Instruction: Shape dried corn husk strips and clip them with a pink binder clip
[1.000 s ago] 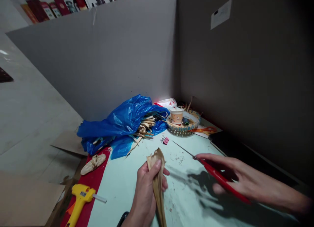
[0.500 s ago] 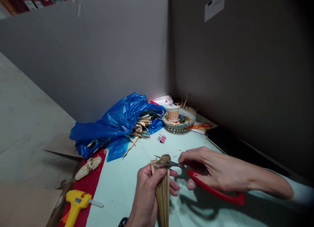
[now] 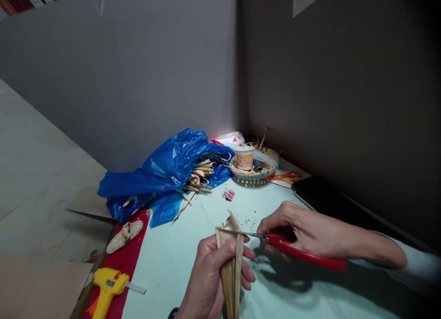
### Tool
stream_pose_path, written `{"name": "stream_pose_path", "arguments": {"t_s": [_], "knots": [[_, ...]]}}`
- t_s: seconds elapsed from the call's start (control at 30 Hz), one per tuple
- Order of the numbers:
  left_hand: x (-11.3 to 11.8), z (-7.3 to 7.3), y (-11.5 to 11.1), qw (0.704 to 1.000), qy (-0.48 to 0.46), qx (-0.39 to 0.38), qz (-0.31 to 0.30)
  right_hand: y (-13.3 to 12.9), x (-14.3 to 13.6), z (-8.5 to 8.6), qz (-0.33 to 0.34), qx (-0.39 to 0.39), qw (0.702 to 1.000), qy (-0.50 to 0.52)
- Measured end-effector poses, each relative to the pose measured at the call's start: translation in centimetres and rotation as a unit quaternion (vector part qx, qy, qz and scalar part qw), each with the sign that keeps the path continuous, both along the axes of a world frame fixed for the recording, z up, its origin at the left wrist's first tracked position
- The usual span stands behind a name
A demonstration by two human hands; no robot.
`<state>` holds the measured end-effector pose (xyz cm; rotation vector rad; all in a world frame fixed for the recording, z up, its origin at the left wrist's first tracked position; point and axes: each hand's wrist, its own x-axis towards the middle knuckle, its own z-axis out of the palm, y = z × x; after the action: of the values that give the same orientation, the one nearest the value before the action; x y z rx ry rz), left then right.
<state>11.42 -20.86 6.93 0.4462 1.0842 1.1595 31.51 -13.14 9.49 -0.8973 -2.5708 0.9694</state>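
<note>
My left hand is closed round a strip of dried, folded husk or leaf, its thumb pressed on the front and its fingers behind. The strip stands roughly upright, with a ragged top end. Red-handled scissors are gripped in my right hand. Their blades look closed together and lie across the strip just below its top, above my left thumb. Small crumbs dot the table behind the strip.
A blue plastic bag spills dried strips. Beyond a pink binder clip stands a woven basket holding a paper cup. At left lie a yellow glue gun and a woven slipper-shaped piece. Orange-handled scissors lie by the basket.
The scissor blades have closed across the top of the strip. The rounded piece at the strip's top no longer shows as before; a thin ragged flap stands there.
</note>
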Motion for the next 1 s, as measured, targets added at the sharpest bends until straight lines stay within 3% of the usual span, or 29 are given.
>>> {"name": "stream_pose_path", "arguments": {"t_s": [0.3, 0.57, 1.0], "knots": [[0.2, -0.7, 0.2, 0.998, -0.011, -0.018, -0.058, -0.3, -0.5, 0.6, 0.008, -0.06, 0.997, -0.038], [0.6, -2.1, 0.5, 0.994, 0.011, -0.047, -0.1, -0.8, 0.4, -2.0, -0.007, -0.093, 0.995, -0.035], [0.9, -2.9, 0.5, 0.985, 0.052, -0.028, -0.162, -1.4, 0.1, -1.8, -0.045, -0.048, 0.996, -0.055]]}}
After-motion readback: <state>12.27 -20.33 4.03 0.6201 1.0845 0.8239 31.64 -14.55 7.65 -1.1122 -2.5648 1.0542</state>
